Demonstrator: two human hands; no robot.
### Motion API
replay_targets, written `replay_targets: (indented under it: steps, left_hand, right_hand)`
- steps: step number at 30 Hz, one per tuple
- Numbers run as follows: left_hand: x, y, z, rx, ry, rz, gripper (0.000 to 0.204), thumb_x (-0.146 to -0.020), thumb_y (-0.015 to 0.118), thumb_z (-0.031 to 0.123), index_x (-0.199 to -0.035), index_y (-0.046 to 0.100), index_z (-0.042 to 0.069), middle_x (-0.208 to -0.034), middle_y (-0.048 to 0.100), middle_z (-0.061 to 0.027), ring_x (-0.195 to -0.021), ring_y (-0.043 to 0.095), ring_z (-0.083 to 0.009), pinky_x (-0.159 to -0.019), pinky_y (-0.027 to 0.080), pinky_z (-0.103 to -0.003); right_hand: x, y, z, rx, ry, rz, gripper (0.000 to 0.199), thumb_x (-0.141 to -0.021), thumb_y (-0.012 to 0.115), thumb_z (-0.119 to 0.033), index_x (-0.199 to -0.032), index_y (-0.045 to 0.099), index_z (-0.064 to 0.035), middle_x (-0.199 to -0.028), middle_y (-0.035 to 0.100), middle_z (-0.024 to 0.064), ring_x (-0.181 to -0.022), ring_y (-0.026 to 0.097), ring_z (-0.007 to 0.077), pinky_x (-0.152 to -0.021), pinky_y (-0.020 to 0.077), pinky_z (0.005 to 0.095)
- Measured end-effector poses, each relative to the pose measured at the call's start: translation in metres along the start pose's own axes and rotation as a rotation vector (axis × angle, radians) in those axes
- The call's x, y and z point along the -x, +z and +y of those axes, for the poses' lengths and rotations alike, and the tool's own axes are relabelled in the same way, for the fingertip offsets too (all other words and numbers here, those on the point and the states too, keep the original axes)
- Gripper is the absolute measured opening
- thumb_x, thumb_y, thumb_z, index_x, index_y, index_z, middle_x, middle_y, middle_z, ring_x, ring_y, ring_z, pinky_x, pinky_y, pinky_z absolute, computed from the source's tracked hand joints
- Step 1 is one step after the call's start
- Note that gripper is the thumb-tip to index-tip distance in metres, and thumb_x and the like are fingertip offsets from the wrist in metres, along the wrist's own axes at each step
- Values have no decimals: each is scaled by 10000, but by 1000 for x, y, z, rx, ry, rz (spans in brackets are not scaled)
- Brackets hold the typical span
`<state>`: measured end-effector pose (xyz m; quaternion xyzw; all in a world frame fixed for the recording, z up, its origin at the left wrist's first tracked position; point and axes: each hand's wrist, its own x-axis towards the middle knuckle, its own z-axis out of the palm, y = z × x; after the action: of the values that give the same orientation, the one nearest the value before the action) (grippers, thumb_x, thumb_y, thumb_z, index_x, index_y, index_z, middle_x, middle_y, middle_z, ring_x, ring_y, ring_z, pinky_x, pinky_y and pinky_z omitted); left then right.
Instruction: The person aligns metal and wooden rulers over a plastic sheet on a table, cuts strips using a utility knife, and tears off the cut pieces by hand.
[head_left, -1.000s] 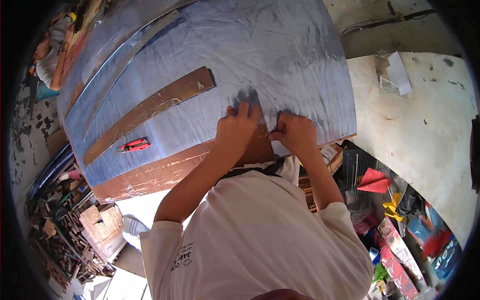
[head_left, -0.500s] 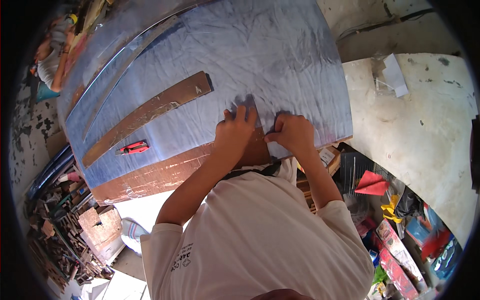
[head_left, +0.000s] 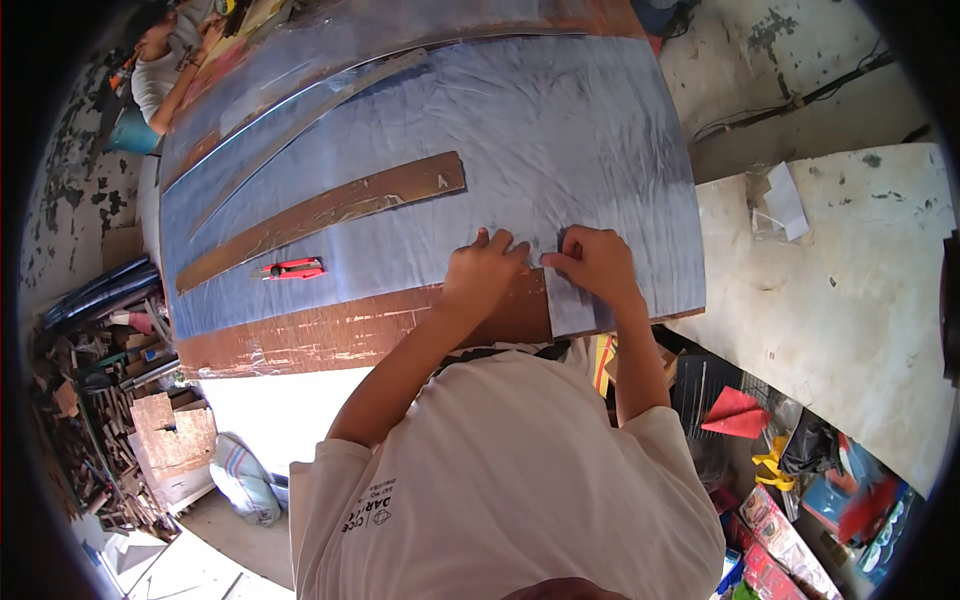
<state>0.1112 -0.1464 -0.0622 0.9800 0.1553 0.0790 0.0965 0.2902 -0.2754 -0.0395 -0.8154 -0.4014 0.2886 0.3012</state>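
A wrinkled blue-grey sheet (head_left: pixel 570 110) covers most of the work table. Along the near side its cut edge leaves a brown surface (head_left: pixel 300 335) bare. My right hand (head_left: pixel 597 265) is closed, thumb and forefinger pinched at the sheet's edge beside the brown corner. Just left of it, my left hand (head_left: pixel 485 275) rests at the same edge with bent fingers; what lies under its fingertips is hidden. Farther left on the sheet lie a red utility knife (head_left: pixel 295 268) and a long, curved brown strip (head_left: pixel 330 215).
A long thin strip (head_left: pixel 300 125) lies toward the far left of the table. Beyond it, another person (head_left: pixel 160 75) sits at the upper left. A pale panel (head_left: pixel 820 260) stands at the right. Scrap wood (head_left: pixel 100 430) is piled at the lower left, mixed clutter (head_left: pixel 790 490) at the lower right.
My left hand's fingers, earlier spread on the sheet, are now bent and nearer my right hand. The right hand still pinches near the edge. The whole view has shifted slightly.
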Motion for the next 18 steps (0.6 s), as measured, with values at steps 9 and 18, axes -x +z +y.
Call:
replay_targets:
  steps: [9,18]
  left_hand:
    - [14,-73,54,247,247,-62,314,-912,680,298,-1198,680,170,-1130,669,-54,-1007,657,-260,-864,549,-380]
    - [-13,-155,217,1141,1206,134,254,-899,658,257,-1057,688,60,-934,675,-122,-886,667,-317,-769,512,-443]
  right_hand:
    - [3,14,-12,262,-92,157,416,-711,846,-456,-707,648,-89,-638,660,76,-622,644,340,-572,480,450]
    - [4,8,0,46,-100,-33,381,-869,774,-350,-767,619,-17,-629,628,81,-529,618,207,-521,480,361]
